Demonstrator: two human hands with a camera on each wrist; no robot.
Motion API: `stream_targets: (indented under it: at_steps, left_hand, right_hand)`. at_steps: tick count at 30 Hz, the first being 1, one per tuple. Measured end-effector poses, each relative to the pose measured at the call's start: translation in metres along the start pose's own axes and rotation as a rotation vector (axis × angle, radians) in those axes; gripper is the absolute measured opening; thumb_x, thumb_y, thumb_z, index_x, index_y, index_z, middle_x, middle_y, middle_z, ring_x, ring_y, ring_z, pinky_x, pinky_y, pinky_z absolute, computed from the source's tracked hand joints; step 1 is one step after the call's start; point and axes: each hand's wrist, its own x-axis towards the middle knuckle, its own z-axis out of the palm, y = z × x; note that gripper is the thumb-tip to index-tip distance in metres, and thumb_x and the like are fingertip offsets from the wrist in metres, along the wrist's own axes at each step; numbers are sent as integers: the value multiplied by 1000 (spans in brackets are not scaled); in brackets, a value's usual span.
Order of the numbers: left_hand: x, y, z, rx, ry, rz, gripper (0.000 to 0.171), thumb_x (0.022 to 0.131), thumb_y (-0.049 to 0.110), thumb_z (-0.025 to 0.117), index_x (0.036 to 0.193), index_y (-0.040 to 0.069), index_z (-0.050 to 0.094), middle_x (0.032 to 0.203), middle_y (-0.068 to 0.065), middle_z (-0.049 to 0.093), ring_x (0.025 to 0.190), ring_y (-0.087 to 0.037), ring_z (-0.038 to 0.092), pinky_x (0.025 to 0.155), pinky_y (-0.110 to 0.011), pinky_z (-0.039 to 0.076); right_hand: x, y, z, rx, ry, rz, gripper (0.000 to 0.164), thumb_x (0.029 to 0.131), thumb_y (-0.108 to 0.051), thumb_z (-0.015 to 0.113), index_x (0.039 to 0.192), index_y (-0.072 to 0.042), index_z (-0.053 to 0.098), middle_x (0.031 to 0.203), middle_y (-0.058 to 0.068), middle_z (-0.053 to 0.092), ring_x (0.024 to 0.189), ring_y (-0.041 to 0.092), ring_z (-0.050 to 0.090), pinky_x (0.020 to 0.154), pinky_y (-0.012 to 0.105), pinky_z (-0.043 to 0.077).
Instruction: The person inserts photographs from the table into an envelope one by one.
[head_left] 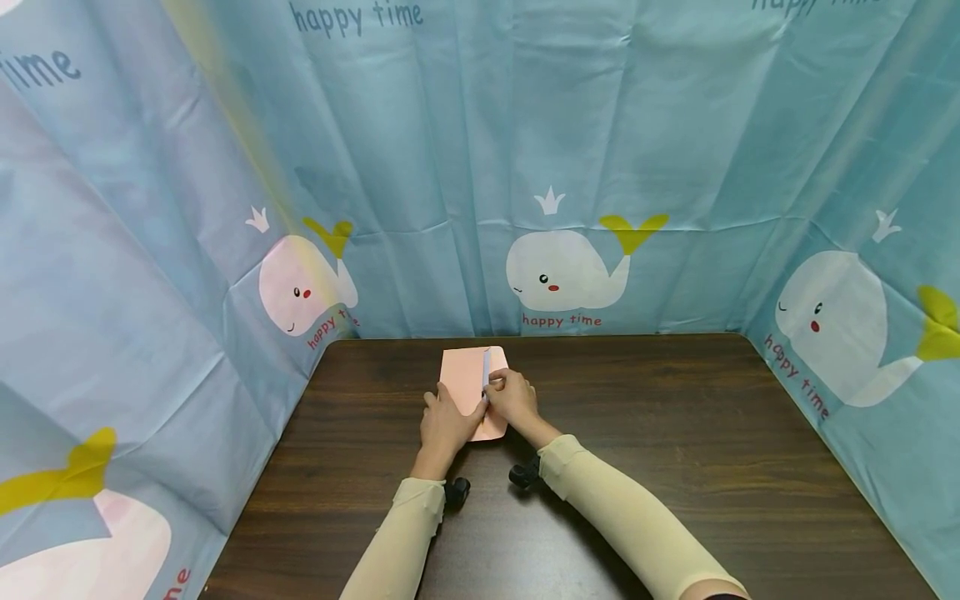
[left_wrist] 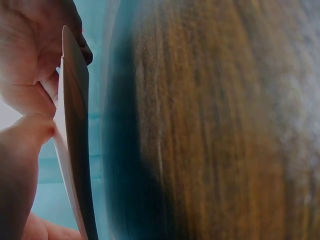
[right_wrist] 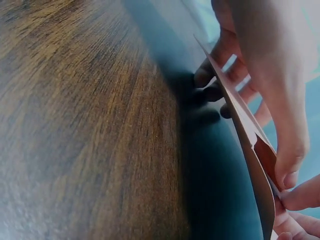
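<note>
A pink envelope [head_left: 461,375], its flap unfolded to the right, is held tilted a little above the dark tabletop. My left hand [head_left: 446,423] grips it from the lower left, thumb pressing the front near the opening and fingers [right_wrist: 202,75] behind it. A narrow strip of light-blue paper [head_left: 486,362] shows along the opening. There, my right hand [head_left: 514,398] pinches at the paper with curled fingers; its fingertips [right_wrist: 299,196] lie close beside the left thumb. In the left wrist view the envelope [left_wrist: 75,130] appears edge-on, hiding part of the right hand.
The brown wood-grain table [head_left: 660,467] stretches out on both sides. Blue curtains [head_left: 450,283] printed with whales stand along its back and sides. A black wrist camera [head_left: 457,492] sits by the left sleeve, another black camera [head_left: 524,473] by the right.
</note>
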Motion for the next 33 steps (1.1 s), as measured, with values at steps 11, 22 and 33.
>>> stream_targets:
  at_steps: [11,22,33]
  left_hand:
    - [1,2,0,38,-18,3,112,91,69,71,159,-13,36,139,-40,46,110,-56,65,87,-61,58]
    - [4,7,-4,90,-73,-12,110,93,66,70,160,-13,34,142,-40,44,124,-53,57,88,-59,59]
    - [3,1,2,206,-112,-33,116,94,69,67,165,-11,23,154,-40,37,141,-53,38,117,-60,36]
  right_hand:
    - [0,3,-3,-12,-18,-8,26,98,-22,73,119,-9,81,98,3,81,98,30,75,100,54,48]
    - [-12,23,-27,46,-22,-31,24,100,-21,74,117,-5,79,97,7,75,85,24,71,78,45,57]
    - [-30,37,-71,78,-40,-73,26,101,-19,75,120,-2,76,89,2,70,80,19,66,74,40,53]
